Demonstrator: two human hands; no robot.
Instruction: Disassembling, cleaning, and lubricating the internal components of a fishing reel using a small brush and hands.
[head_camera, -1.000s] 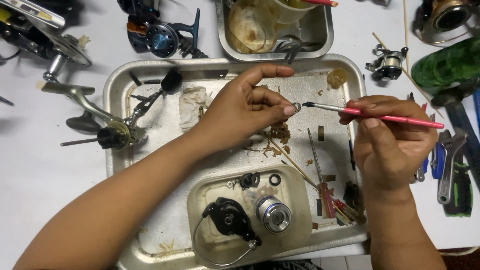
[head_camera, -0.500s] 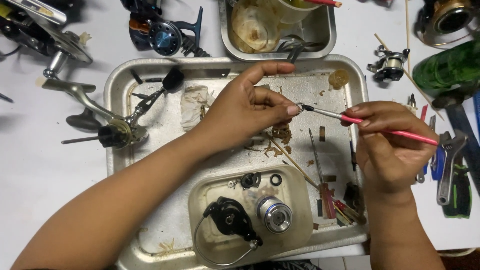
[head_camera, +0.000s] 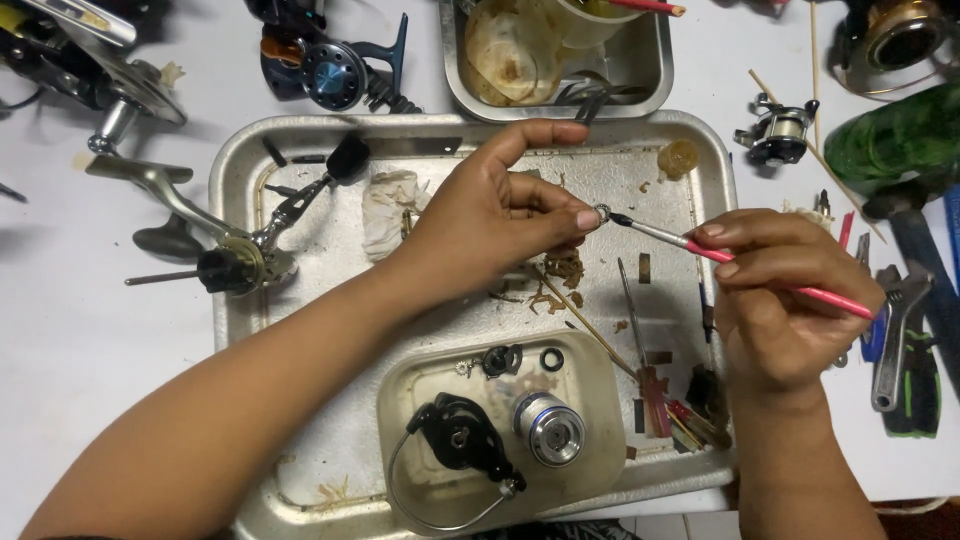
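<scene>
Over a large metal tray (head_camera: 300, 400), my left hand (head_camera: 495, 215) pinches a small silver ring-shaped part (head_camera: 602, 213) between thumb and fingertip. My right hand (head_camera: 780, 300) holds a thin pink-handled brush (head_camera: 740, 262), whose dark tip touches that small part. Below the hands, a smaller oval metal dish (head_camera: 600, 400) holds a black reel rotor with a wire bail (head_camera: 460, 440), a silver spool (head_camera: 550, 428) and a few small rings and washers.
A reel handle assembly (head_camera: 240, 255) and a crumpled cloth (head_camera: 390, 210) lie in the tray's left part. A deep metal container (head_camera: 560, 60) stands behind. Fishing reels (head_camera: 340, 65), a small reel (head_camera: 780, 130), a green bottle (head_camera: 890, 130) and wrenches (head_camera: 900, 330) surround the tray.
The brush has tilted, its rear end dropping lower to the right, while its tip stays at the small part. My left hand has kept its place.
</scene>
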